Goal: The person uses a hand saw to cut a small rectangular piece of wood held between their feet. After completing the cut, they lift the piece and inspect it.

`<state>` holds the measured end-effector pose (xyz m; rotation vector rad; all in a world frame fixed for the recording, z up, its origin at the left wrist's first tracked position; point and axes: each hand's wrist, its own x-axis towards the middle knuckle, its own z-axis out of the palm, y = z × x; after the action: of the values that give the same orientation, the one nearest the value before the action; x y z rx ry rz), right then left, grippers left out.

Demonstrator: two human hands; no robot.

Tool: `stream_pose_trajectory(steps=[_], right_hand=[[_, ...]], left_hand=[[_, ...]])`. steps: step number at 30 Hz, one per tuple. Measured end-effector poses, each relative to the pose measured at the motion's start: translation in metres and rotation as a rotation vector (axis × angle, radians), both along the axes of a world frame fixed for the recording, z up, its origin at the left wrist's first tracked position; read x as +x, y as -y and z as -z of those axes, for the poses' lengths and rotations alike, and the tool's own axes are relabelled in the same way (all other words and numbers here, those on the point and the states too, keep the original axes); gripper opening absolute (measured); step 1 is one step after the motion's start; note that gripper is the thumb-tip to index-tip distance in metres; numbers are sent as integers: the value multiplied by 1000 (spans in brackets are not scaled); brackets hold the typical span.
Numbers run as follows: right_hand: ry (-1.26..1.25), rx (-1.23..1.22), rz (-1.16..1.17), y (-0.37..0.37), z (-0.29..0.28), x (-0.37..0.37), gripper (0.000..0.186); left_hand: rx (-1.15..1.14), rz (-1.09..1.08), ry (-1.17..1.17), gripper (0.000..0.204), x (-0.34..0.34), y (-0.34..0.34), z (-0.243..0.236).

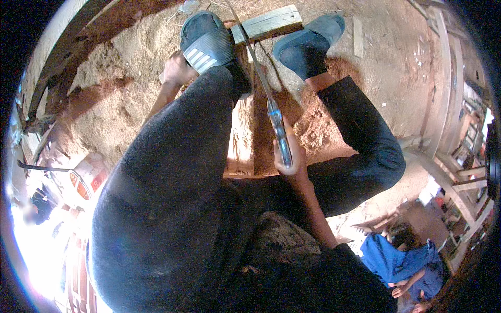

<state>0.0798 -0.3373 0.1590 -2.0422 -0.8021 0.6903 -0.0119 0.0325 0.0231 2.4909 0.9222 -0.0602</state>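
Two hands busy: right hand point(290, 156) closed round handsaw point(271, 107) handle, thin whippy blade laid along stiff heavy plank point(245, 130) underfoot, left hand point(177, 70) beside knee, grip hidden.

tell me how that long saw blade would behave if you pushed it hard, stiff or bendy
Probably bendy: the saw blade looks long and thin, so it may flex sideways under a hard push. The right hand grips only the handle end, leaving the far end free to wobble. The wooden plank beneath the left foot likely guides it.
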Motion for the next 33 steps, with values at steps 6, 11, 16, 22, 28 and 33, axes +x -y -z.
stream_pose_trajectory(steps=[6, 11, 16, 22, 28, 33], right_hand=[[-136, -177, 39, -80, -36, 39, 53], [67, -106, 13, 19, -46, -17, 50], [-93, -319, 39, -36, -93, 6, 48], [-160, -236, 127, 15, -134, -29, 48], [-27, -178, 5, -11, -97, -10, 50], [-140, -264, 71, 21, -152, -22, 53]], left_hand=[[5, 11, 50, 50, 4, 3, -9], [29, -13, 21, 54, 4, -1, 6], [-92, -51, 47, 52, 7, 7, -31], [-22, -65, -38, 56, 1, 0, 3], [-3, -37, 3, 65, 8, 4, 3], [27, 1, -37, 64, 3, 0, -9]])
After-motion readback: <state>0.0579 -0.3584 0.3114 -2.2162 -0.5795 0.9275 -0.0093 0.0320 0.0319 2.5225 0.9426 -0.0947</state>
